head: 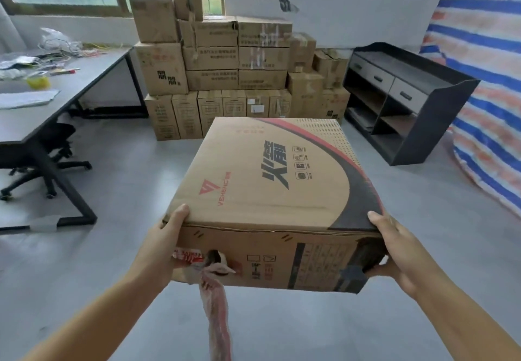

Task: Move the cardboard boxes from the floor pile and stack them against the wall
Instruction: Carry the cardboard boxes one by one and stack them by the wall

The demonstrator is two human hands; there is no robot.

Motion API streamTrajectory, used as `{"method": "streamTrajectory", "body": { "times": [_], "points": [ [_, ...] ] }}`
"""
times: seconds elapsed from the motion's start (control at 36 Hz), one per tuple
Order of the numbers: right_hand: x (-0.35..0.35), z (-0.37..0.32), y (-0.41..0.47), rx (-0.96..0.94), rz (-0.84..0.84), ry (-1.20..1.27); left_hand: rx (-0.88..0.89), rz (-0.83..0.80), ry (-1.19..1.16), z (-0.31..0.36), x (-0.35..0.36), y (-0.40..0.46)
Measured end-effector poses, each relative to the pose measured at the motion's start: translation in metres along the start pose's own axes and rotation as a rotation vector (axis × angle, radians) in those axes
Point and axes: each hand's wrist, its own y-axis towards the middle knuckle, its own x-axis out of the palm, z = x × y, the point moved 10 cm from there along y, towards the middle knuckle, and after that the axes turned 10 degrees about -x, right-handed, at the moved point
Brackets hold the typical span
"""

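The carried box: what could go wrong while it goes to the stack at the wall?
The plastic strip hanging from the carried box may snag or get stepped on. The left hand and right hand grip only the near corners, so it might tip forward. The stack has uneven tops.

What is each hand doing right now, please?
Left hand: grips the near left corner of the printed cardboard box, thumb on top.
Right hand: grips the box's near right corner, thumb on top.
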Motion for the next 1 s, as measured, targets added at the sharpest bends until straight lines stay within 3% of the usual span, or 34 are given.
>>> {"method": "streamTrajectory", "body": {
  "times": [0.25,0.61,1.0],
  "points": [
    [0.038,-0.048,0.155,-0.050,-0.012,-0.002,0.061,-0.005,0.022,0.095,0.059,0.117],
    [0.087,-0.145,0.449,-0.132,-0.100,-0.017,0.135,0.047,-0.085,0.238,0.177,0.317],
    [0.208,-0.217,0.700,-0.167,-0.166,-0.003,0.155,0.119,-0.152,0.372,0.217,0.536]
  ]
}}
